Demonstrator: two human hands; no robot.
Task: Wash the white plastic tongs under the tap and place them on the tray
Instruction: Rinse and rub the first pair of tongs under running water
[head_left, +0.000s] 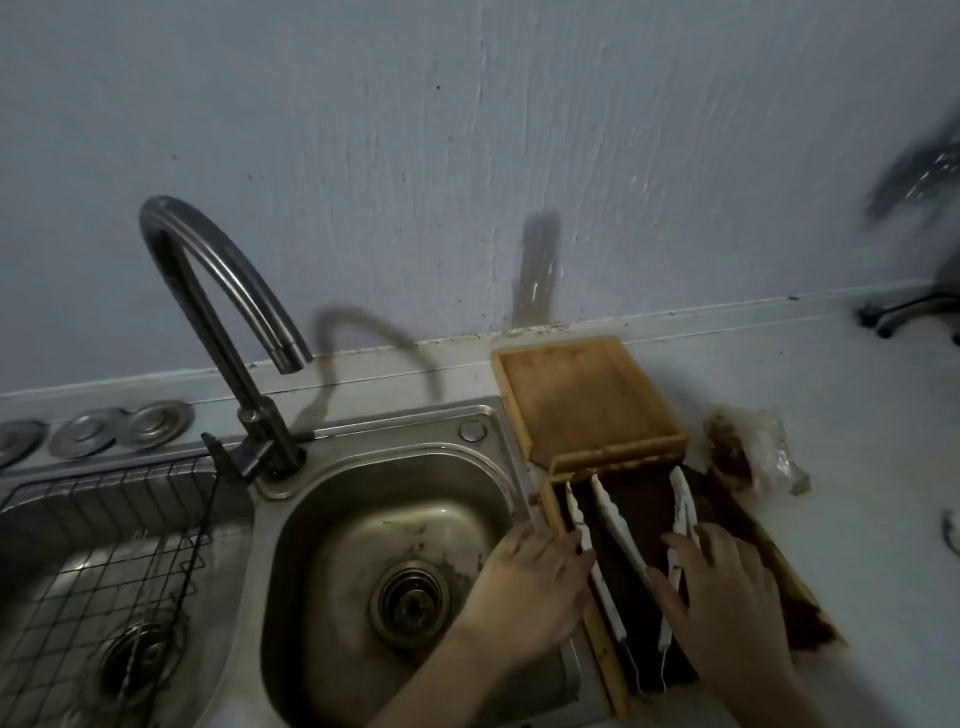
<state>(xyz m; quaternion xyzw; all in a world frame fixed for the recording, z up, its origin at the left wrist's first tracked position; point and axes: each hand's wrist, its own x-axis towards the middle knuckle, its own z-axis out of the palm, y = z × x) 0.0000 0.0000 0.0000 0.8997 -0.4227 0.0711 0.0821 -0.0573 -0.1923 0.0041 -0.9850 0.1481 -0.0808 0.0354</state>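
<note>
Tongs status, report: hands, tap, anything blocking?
Left hand and right hand both on white tongs in dirty tray. Tap dry. Sink unobstructed.

Grey streaked wall (467, 156) filling twelve o'clock, dim light casting shadows; pale counter (857, 441) running toward three; office chair base (914, 306) showing at far three.

No readable text

No letters, labels, brands or numbers can be made out anywhere; every surface in view is plain or too blurred to tell.
</note>
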